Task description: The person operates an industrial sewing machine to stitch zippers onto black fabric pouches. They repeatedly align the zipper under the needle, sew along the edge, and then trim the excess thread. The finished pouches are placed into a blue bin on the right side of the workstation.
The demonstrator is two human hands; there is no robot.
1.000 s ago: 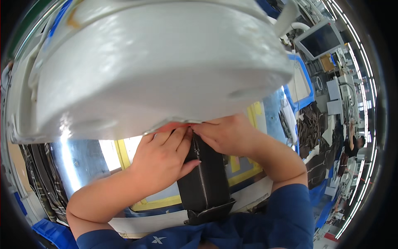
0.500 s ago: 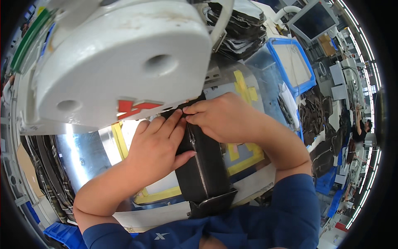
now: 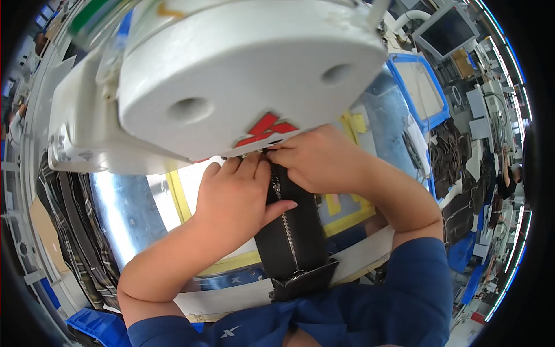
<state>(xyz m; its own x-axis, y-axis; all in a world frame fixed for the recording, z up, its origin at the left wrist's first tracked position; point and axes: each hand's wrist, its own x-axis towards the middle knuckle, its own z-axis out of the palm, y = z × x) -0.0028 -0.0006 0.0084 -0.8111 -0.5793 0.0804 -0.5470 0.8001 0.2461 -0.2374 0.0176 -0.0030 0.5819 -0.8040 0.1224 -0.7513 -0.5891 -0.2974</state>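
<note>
A long black piece with a metal zipper point(image 3: 303, 237) lies lengthwise in front of me, its near end folded over by my shirt. My left hand point(image 3: 237, 188) rests at its left edge, fingers stretched forward and thumb held out over the zipper. My right hand point(image 3: 318, 159) pinches the far part of the same piece, fingertips close to the left ones. Over the fingertips hangs a large white sewing machine head point(image 3: 254, 81) with a red emblem. It hides the far end of the piece and the needle area.
Yellow tape point(image 3: 347, 225) marks the work plate around the piece. Dark plaid fabric point(image 3: 78, 231) is stacked at the left, above a blue crate point(image 3: 98, 327). At the right stand a blue-framed tray point(image 3: 445, 110), dark cut pieces point(image 3: 451, 150) and a monitor point(image 3: 445, 29).
The machine head now appears further right and covers more of my fingertips, as the whole view has shifted. Both hands remain at the far part of the zippered piece.
</note>
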